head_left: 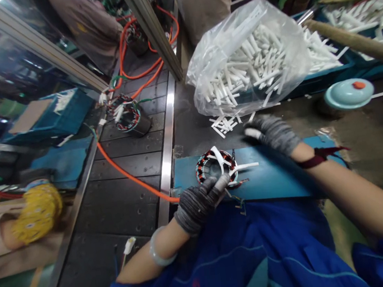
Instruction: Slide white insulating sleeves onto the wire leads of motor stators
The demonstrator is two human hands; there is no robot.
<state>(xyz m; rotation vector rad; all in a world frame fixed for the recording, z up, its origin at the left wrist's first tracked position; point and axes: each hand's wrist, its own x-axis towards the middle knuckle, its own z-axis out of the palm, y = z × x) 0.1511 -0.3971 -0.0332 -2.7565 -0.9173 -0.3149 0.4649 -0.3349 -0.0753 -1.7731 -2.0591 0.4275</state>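
Observation:
A round motor stator (200,168) with orange and black windings rests on a blue board (275,171) in front of me. White sleeves (218,155) stick up and out from its rim. My left hand (202,201), in a grey glove, is at the stator's near edge, its fingers pressed together there; what they hold, if anything, is hidden. My right hand (273,133), also gloved, hovers above the board's far edge, right of a small pile of white tubes (223,126). Its fingers are bent and smeared by motion, so I cannot tell what is in them.
Behind lies a clear plastic bag (204,65) of white tubes, beside blue bins (347,67). A round light-blue lid (349,94) is at the right. On the left conveyor (138,157) stand another stator (131,120) and an orange cable (123,175). A person's yellow sleeve (38,212) is far left.

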